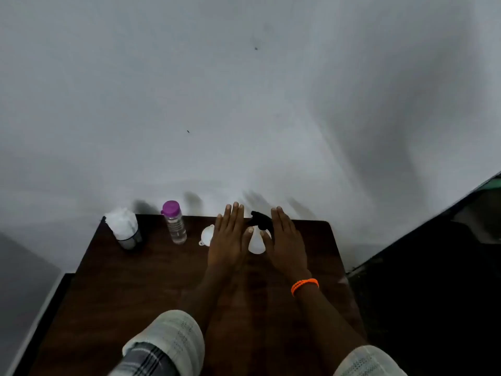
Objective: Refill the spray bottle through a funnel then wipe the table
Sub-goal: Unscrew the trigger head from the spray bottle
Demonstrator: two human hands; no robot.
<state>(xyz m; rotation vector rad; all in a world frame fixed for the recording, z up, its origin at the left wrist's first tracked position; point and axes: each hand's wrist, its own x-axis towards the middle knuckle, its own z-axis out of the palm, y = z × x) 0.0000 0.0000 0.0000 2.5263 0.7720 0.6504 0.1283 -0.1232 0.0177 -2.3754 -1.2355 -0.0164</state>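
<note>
Flanking one white spray bottle (pixel 257 244) with a black trigger head at the far edge of a dark wooden table (pixel 135 289), the left hand (pixel 227 240) and right hand (pixel 287 242) lie flat, fingers straight and pressed together, gripping nothing. One white funnel (pixel 206 234), partly hidden behind the left hand, one purple-capped water bottle (pixel 175 222) and one cup of white tissue (pixel 123 226) stand to the left; the dim blur hides finer detail.

On the bench (pixel 135 280): 1 spray bottle (pixel 257 240), 1 funnel (pixel 206 234), 1 water bottle (pixel 174 222), 1 cup (pixel 130 237) stuffed with tissue (pixel 120 221). 2 hands: left (pixel 229 240), right (pixel 287 242). 1 orange wristband (pixel 304 285).
</note>
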